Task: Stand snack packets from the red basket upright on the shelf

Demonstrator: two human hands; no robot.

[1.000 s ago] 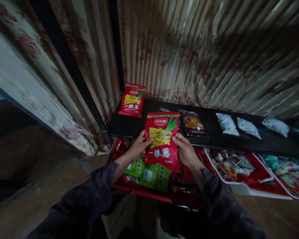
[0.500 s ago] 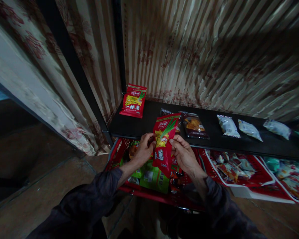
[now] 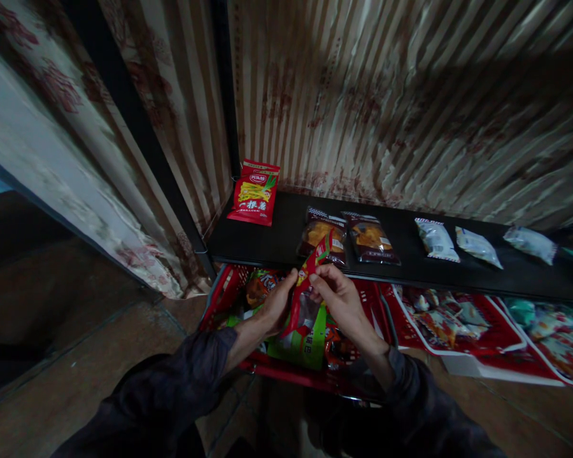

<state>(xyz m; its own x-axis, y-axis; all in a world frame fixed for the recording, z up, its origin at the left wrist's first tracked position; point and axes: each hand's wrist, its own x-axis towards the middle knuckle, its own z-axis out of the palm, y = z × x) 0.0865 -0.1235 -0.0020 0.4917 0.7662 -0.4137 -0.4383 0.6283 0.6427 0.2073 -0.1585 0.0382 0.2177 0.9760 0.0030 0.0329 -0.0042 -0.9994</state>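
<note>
Slanting inward over the red basket, left hand and right hand both pinch a tilted red packet.

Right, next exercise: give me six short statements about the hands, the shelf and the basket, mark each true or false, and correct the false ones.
1. The left hand and the right hand both hold a red packet. True.
2. That packet's printed front squarely faces the camera. False: it is seen steeply from the side.
3. Two brown packets lie side by side on the black shelf. True.
4. Glass bottles stand to the right of those brown packets. False: whitish packets lie there.
5. A green packet lies in the red basket below the hands. True.
6. A blue cup stands at the shelf's left end. False: a second red packet is there.
</note>
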